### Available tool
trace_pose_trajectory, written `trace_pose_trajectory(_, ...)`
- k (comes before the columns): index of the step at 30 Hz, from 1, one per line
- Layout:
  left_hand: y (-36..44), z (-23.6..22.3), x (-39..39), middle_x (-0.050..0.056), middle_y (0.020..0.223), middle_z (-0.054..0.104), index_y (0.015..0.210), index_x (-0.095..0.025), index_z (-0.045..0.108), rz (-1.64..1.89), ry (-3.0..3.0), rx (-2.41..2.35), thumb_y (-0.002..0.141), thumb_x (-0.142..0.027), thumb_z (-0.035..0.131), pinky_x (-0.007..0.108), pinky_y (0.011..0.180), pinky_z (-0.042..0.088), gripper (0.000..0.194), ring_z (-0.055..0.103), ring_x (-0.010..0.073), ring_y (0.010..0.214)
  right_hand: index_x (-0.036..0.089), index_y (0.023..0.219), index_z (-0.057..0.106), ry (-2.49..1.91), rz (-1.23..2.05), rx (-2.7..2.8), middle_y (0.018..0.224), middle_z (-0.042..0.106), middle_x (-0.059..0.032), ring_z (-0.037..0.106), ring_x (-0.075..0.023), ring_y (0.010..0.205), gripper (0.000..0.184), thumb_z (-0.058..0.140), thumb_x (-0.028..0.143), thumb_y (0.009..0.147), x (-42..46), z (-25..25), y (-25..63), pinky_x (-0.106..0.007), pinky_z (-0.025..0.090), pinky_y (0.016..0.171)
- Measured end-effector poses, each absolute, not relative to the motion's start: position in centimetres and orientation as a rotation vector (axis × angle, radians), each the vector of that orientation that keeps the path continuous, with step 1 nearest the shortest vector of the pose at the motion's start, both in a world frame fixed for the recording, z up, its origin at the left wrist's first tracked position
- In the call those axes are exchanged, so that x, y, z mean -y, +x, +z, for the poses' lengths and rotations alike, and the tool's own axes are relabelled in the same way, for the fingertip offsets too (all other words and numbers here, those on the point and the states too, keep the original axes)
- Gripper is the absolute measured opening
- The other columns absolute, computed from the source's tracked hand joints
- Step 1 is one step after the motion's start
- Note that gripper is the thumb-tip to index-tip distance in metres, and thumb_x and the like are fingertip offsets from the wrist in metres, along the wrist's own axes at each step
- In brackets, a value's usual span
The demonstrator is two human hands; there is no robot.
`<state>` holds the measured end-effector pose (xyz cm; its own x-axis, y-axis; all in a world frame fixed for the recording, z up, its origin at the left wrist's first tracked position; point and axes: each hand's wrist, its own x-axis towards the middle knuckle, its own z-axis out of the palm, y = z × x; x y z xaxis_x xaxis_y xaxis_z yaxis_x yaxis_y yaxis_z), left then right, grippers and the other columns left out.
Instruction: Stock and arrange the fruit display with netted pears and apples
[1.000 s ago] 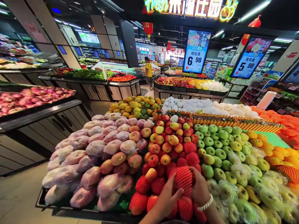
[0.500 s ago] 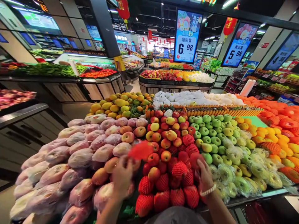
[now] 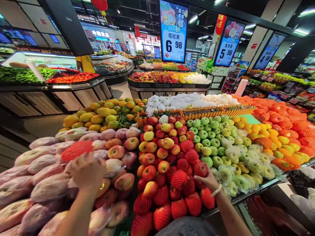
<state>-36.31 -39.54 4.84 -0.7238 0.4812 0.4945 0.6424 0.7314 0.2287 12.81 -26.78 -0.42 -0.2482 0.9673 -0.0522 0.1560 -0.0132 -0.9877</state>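
My left hand (image 3: 86,170) is closed on a red foam fruit net (image 3: 76,150), which sticks out beyond the fingers above the film-wrapped pink apples (image 3: 50,188). On the other side, my right hand (image 3: 209,181), with a beaded bracelet at the wrist, grips a bare red apple (image 3: 201,169). That apple is at the right edge of the red apple heap, close to the green apples (image 3: 213,151). Between the hands lie bare red-yellow apples (image 3: 149,172) and, nearer me, several apples in red foam nets (image 3: 162,216).
Yellow mangoes (image 3: 96,119) and white-wrapped fruit (image 3: 177,101) lie along the back, behind a low orange fence (image 3: 209,113). Oranges (image 3: 267,132) and orange-netted fruit (image 3: 283,114) fill the right. Price screens (image 3: 173,32) hang overhead. The stand's front edge (image 3: 256,191) runs below the green apples.
My left hand has moved left with the red foam net, from beside the red apples to over the wrapped ones. My right hand keeps its apple. The view has turned right.
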Motion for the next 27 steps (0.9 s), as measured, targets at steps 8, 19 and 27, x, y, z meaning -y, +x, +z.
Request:
trace_pose_trajectory(8,-11.5,0.8,36.1,0.012,0.151,0.059,0.146,-0.027,0.057,-0.687,-2.682,2.234,0.069,-0.021,0.077,0.050,0.116,0.048,0.080,0.057,0.0332,0.136,0.019,0.122,0.069,-1.533,0.598,2.270,0.133,0.066,-0.0177,0.056,-0.0419,0.127,0.074,0.091,0.031,0.053,24.8,-3.9,12.1,-0.059,0.042,0.114)
trace_pose_trajectory(19,-8.8,0.5,38.6,0.012,0.136,0.065,0.137,-0.024,0.058,-1.693,-2.267,2.372,0.071,-0.020,0.080,0.052,0.113,0.051,0.070,0.064,0.0326,0.128,0.029,0.132,0.070,-0.945,1.252,1.865,0.138,0.067,-0.0106,0.059,-0.0326,0.130,0.061,0.089,0.042,0.075,30.0,2.7,11.7,-0.053,0.043,0.117)
trace_pose_trajectory(27,-6.1,-0.6,41.2,0.014,0.152,0.059,0.154,-0.026,0.047,-1.713,-2.325,2.083,0.081,-0.013,0.072,0.055,0.117,0.048,0.078,0.055,0.0336,0.142,0.029,0.105,0.067,-0.889,1.977,0.900,0.107,0.074,-0.0066,0.070,-0.0284,0.103,0.043,0.072,0.063,0.080,34.3,0.8,6.8,-0.047,0.060,0.091)
